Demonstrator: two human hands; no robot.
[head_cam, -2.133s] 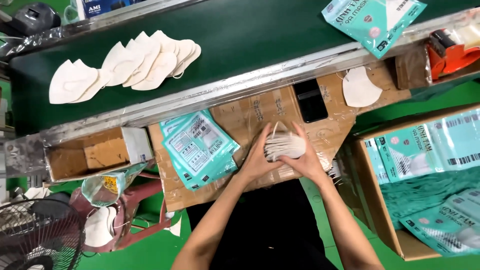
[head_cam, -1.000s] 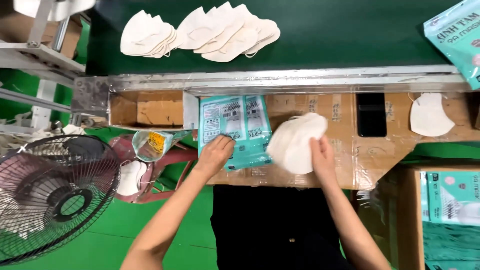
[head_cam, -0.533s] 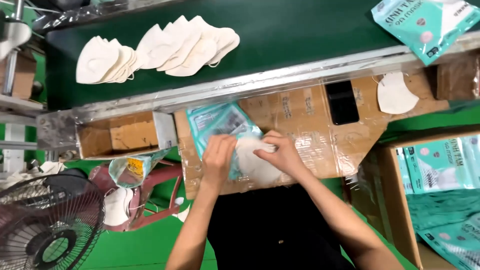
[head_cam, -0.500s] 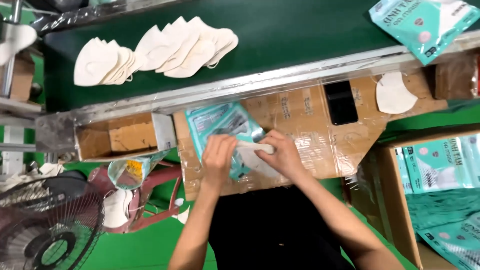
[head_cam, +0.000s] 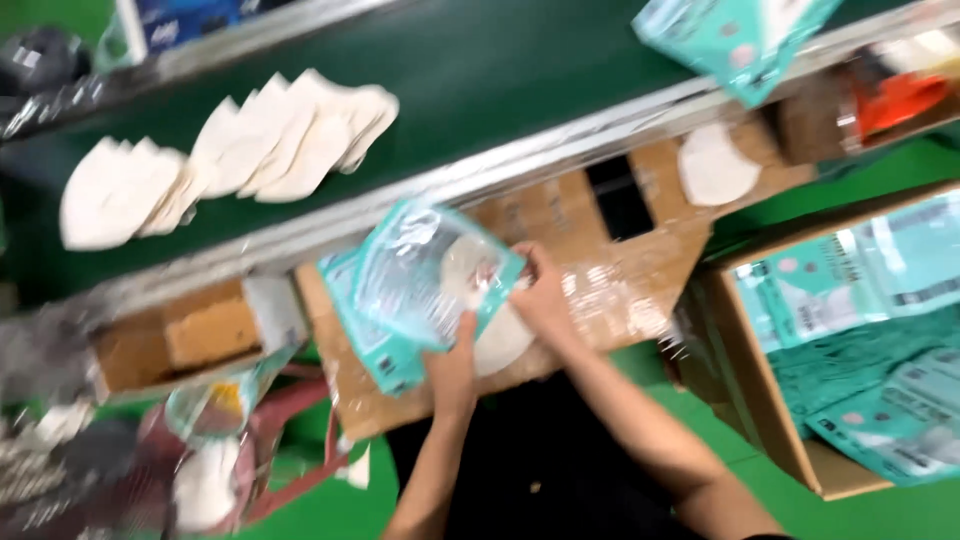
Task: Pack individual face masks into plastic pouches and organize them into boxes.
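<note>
White folded masks [head_cam: 487, 318], a small stack, sit partly inside a teal-and-clear plastic pouch [head_cam: 432, 272] above the cardboard work surface [head_cam: 600, 290]. The right hand [head_cam: 541, 297] closes on the stack's right edge and presses it into the pouch mouth; the left hand [head_cam: 452, 367] pinches the pouch's lower edge, thumb on top. Under the pouch lies a pile of flat teal pouches [head_cam: 372, 335]. More loose white masks [head_cam: 230, 155] fan out on the dark green conveyor belt [head_cam: 480, 80], and 1 single mask [head_cam: 716, 166] rests on the cardboard at the right. Filled teal packages [head_cam: 870, 330] fill an open carton [head_cam: 745, 390] on the right, and another teal package [head_cam: 735, 35] lies at the belt's far edge. Half a second ago the pouch lay flatter on the pile; now it is lifted and the stack is deeper inside.
</note>
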